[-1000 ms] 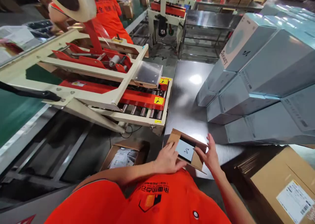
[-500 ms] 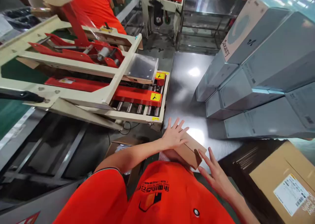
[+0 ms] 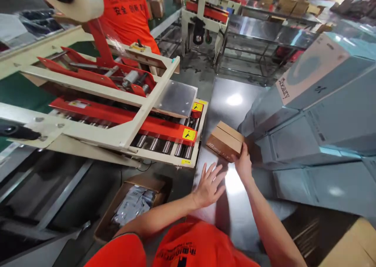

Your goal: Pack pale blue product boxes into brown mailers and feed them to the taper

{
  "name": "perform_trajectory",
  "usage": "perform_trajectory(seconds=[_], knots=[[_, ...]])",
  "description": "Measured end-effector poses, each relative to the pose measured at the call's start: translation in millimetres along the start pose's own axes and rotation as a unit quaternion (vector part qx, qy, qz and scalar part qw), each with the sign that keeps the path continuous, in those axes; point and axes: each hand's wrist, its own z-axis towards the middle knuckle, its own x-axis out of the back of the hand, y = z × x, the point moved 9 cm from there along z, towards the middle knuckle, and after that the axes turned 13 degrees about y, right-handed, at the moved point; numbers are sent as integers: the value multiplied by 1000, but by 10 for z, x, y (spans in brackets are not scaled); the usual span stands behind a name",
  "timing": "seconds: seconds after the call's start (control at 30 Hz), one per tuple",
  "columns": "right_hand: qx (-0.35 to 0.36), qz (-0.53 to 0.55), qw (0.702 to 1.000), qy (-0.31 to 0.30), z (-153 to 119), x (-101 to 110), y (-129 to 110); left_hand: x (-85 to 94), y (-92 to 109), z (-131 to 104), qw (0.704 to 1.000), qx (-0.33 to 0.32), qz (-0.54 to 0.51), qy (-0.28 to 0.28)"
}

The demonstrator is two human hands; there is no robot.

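Left arm angled inward, left hand palm down, fingers splayed. Right arm reaching farther forward, right hand gripping, thumb toward the left.

The carton, open a second ago, is now closed and farther forward on the metal table; the right hand now grips its corner, while the left hand has left it, seemingly hovering.

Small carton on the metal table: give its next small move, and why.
Probably bring the left hand to the small carton to steady it: the right hand holds its right end, while the left is open, apart from it.
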Motion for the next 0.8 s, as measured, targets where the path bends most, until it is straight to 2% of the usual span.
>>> perform_trajectory(seconds=[0.1,0.2,0.3,0.37,0.4,0.47,0.53,0.6,0.63,0.67,0.7,0.73,0.77,0.8], knots=[[34,79,994,-63,599,-436,-518,-72,-327,-386,997,76,15,-22],[92,136,979,-119,899,-924,-1137,-139,-546,-611,990,131,30,-40],[122,190,961,-162,822,-1202,-1536,-286,-521,-632,989,128,14,-72],[123,239,942,-202,550,-1151,-1536,-417,-428,-618,989,120,-12,-92],[122,264,931,-219,365,-1031,-1445,-482,-376,-621,988,120,-26,-99],[128,286,925,-214,-32,-589,-1081,-607,-267,-647,984,125,-59,-114],[120,240,954,-135,-392,110,-485,-750,-117,-661,977,125,-101,-139],[56,134,989,-8,-751,1022,290,-946,146,-612,964,108,-166,-179],[-1,61,996,61,-969,1535,711,-1071,339,-565,953,94,-205,-205],[-74,-27,990,117,-1232,2048,1130,-1212,575,-512,938,78,-243,-234],[-157,-124,967,160,-1544,2546,1518,-1365,847,-462,922,61,-276,-265],[-245,-220,927,182,-1896,2994,1856,-1529,1143,-429,904,45,-299,-300],[-331,-292,878,184,-2268,3360,2128,-1699,1444,-416,888,35,-311,-337],[-411,-332,833,167,-2636,3616,2339,-1865,1734,-420,874,30,-314,-371]])
